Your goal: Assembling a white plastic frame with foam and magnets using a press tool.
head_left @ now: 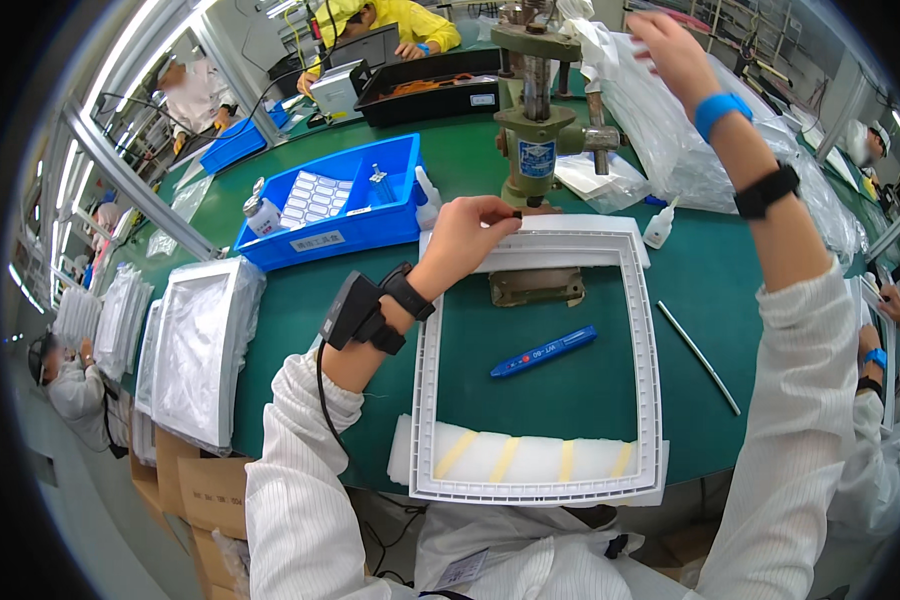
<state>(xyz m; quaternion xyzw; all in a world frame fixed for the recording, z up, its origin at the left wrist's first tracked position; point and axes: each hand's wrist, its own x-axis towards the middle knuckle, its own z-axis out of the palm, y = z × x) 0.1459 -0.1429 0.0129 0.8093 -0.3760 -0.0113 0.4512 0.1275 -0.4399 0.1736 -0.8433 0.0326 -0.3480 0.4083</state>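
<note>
A white rectangular plastic frame lies in front of me, its far side under a green bench press. My left hand is at the frame's far edge, thumb and fingers pinching a small dark piece below the press; its exact kind is too small to tell. My right hand is raised at the upper right, beside the press head, fingers apart with nothing visible in them. Inside the frame's opening lies a blue pen-shaped tool. White foam with yellow strips supports the near side.
Left of the press stands a blue bin holding bottles and a label sheet. A small dropper bottle and a thin white rod lie to the right. Wrapped frames stand at left; plastic sheeting covers the back right. Co-workers sit around.
</note>
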